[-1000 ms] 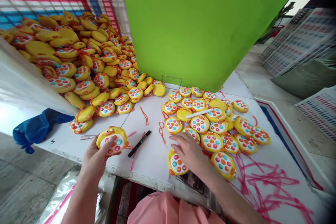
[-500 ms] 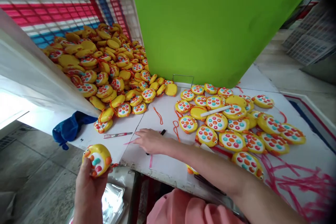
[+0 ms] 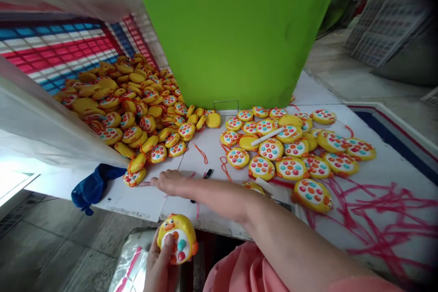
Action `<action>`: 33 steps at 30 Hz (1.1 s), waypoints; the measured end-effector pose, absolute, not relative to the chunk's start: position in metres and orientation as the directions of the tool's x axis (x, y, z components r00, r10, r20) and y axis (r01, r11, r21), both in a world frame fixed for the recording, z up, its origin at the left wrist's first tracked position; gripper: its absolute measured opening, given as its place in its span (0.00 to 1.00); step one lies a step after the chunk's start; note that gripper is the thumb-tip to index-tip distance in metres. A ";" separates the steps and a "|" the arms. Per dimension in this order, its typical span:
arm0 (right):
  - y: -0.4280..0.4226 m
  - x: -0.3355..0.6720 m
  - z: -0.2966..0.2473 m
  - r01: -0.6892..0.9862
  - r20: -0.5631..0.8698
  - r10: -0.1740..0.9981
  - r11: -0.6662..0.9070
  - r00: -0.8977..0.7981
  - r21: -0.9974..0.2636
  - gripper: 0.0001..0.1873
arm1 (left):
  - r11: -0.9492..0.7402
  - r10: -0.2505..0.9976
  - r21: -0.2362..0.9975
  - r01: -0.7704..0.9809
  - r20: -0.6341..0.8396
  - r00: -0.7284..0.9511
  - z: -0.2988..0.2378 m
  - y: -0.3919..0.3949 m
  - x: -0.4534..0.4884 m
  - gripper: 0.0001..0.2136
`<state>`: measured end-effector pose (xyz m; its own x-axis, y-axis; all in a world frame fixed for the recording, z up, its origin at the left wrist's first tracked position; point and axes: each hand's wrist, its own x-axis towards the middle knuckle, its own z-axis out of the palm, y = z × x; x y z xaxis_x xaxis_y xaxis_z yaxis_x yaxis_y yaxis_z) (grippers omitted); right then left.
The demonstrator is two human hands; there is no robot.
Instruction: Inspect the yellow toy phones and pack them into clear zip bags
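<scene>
White table (image 3: 191, 159), green panel (image 3: 219, 36) behind. Left hand (image 3: 158, 268): grip closed around one yellow duck toy (image 3: 184, 232), nearer than panel. Right hand (image 3: 171, 182): left-front of panel, at slim tool (image 3: 146, 184), hold unclear; apparently mid-reach, calling for fine pinch.

The toy (image 3: 183, 238) in the left hand (image 3: 160, 265) was yellow with an orange beak and a white belly dotted in orange, teal and pinkish red, a pattern shared by toys (image 3: 290, 168) right of the hands. Deep blue marked the cloth (image 3: 93, 187) left of the right hand (image 3: 169, 183), green the panel (image 3: 219, 32) beyond it, and bands of blue, white and pink-red the backing (image 3: 65, 52) farther left. The counter (image 3: 212, 143) was white, and the strips (image 3: 356, 207) to the hands' right were hot pink.
</scene>
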<state>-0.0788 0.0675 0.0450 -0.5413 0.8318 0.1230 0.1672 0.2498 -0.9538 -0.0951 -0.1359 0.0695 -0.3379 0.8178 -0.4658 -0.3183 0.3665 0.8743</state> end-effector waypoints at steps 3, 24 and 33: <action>0.073 -0.036 0.060 0.273 0.105 0.792 0.327 -0.602 -0.904 0.21 | 0.400 0.828 0.856 -0.327 -0.491 -0.270 0.063 -0.139 -0.084 0.30; -0.147 0.257 0.054 0.254 0.115 0.991 0.093 0.074 -0.963 0.15 | 0.434 0.898 0.890 -0.140 -0.416 0.141 0.017 -0.139 0.033 0.24; -0.135 0.244 0.048 0.485 0.141 0.980 0.191 -0.138 -0.853 0.20 | 0.463 0.875 0.872 -0.160 -0.421 0.238 0.013 -0.135 0.026 0.23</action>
<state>0.2445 -0.1352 0.0484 -0.1375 0.9804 0.1414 0.4852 0.1911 -0.8532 0.0262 -0.1352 0.0131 0.2380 0.8751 -0.4214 -0.1597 0.4632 0.8718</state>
